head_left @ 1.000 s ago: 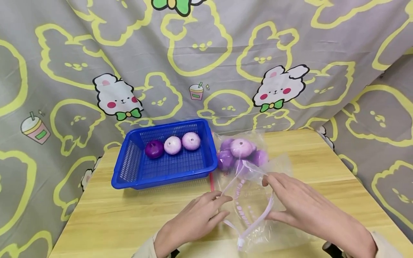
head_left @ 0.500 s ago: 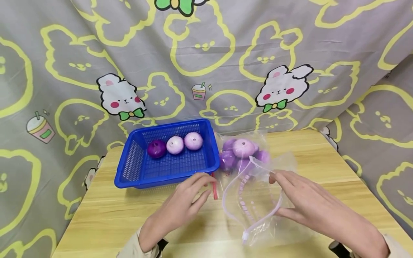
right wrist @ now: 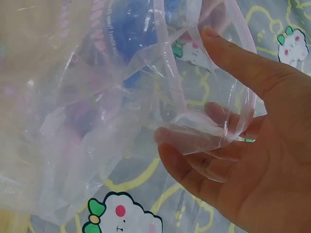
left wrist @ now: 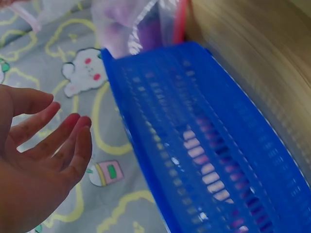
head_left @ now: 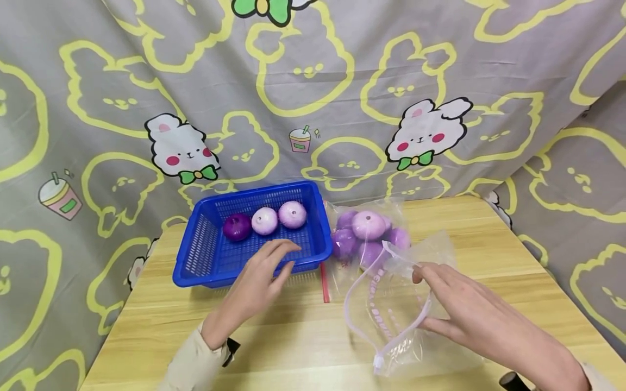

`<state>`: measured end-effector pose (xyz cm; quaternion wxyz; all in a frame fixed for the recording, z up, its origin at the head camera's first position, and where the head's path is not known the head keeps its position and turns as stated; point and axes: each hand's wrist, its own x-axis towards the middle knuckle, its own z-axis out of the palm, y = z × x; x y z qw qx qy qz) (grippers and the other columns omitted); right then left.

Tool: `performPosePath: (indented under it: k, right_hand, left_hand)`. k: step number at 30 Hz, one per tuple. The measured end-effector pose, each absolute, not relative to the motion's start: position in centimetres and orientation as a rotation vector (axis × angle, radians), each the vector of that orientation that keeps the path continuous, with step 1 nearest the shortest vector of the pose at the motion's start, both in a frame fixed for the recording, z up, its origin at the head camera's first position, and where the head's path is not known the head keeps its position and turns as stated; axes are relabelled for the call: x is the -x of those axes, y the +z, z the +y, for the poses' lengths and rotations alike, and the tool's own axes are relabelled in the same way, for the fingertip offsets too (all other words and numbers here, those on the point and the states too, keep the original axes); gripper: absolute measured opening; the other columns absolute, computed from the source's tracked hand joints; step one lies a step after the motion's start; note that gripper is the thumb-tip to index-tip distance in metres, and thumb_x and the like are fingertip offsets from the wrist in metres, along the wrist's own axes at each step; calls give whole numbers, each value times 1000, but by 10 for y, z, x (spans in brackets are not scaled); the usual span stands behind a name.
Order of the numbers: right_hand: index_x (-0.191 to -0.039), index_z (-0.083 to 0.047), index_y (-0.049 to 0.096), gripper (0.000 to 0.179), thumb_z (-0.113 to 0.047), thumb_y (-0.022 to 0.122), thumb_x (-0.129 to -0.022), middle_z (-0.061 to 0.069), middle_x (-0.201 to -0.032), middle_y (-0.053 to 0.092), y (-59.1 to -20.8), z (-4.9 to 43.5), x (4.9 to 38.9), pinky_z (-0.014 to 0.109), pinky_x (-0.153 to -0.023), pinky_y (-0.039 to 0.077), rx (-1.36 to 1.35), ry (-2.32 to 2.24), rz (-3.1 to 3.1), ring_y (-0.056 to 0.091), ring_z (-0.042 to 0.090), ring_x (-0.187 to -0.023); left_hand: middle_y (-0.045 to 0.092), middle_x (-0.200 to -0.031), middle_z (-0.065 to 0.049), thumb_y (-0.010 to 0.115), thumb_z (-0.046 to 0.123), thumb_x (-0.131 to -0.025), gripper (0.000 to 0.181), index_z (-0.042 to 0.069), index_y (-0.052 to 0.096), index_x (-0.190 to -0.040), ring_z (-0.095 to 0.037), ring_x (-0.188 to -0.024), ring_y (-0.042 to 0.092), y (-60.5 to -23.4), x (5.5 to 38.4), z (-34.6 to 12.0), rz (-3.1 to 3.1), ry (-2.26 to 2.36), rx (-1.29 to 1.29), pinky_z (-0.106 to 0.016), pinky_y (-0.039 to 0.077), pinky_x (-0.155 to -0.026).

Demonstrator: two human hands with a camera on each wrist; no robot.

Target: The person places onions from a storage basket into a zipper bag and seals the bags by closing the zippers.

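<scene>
In the head view my left hand (head_left: 256, 274) hovers over the front rim of the blue plastic basket (head_left: 207, 279), fingers bent loosely and holding nothing. Three onions lie inside: one dark purple onion (head_left: 237, 227) and two pale ones, the middle onion (head_left: 264, 221) and the right onion (head_left: 292, 215). At the right, my right hand (head_left: 464, 307) holds the side of a clear zip bag (head_left: 391, 347) with a lilac zip, its mouth spread wide. In the right wrist view the fingers (right wrist: 184, 170) lie behind the thin plastic, and the thumb (right wrist: 233, 53) is at its edge.
Just right of the basket, another clear bag with a red zip strip (head_left: 325, 285) contains several purple onions (head_left: 368, 225). The wooden table (head_left: 161, 331) meets a patterned curtain (head_left: 337, 108) at its back and right side.
My left hand has let go of the zip bag's rim and moved left and forward to the basket. My right hand keeps holding the bag and has shifted slightly right.
</scene>
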<state>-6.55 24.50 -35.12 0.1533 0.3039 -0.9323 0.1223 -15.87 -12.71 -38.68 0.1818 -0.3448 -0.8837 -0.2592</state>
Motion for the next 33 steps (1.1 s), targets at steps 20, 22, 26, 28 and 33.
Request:
performPosePath:
  k: [20,22,26,28,33]
  right_hand:
    - [-117,-23,51,56,-37,86,-76,-15,-106,55,-344,227,75,28,-70,49,-801,439,-2740,50,3,-88]
    - [-115,-23,51,55,-36,86,-76,-15,-105,55,-344,226,76,27,-69,48,-815,449,-2739,48,4,-86]
    - [-113,-21,52,54,-33,87,-74,-14,-103,55,-342,224,77,26,-68,47,-832,444,-2732,48,4,-83]
    - [-112,-20,52,54,-32,88,-74,-14,-102,54,-342,223,78,26,-67,47,-839,440,-2728,48,3,-83]
    - [-111,-19,52,55,-32,88,-72,-13,-101,54,-341,222,79,26,-68,48,-858,431,-2699,48,3,-82]
  left_hand:
    - [61,-119,-16,68,5,-87,28,2,65,-115,-35,-107,57,-398,217,-202,-2558,-579,661,-51,49,-91]
    - [62,-117,-16,69,3,-86,27,2,65,-113,-35,-105,58,-399,223,-208,-2553,-583,637,-52,49,-89]
    - [61,-117,-18,70,4,-86,27,0,65,-113,-37,-103,58,-399,234,-217,-2577,-567,611,-53,51,-86]
    - [61,-117,-20,69,4,-87,27,0,65,-113,-37,-103,57,-399,239,-219,-2600,-536,614,-54,51,-85]
    - [60,-117,-21,70,4,-85,31,-1,63,-116,-40,-105,56,-397,250,-224,-2672,-424,661,-54,51,-87]
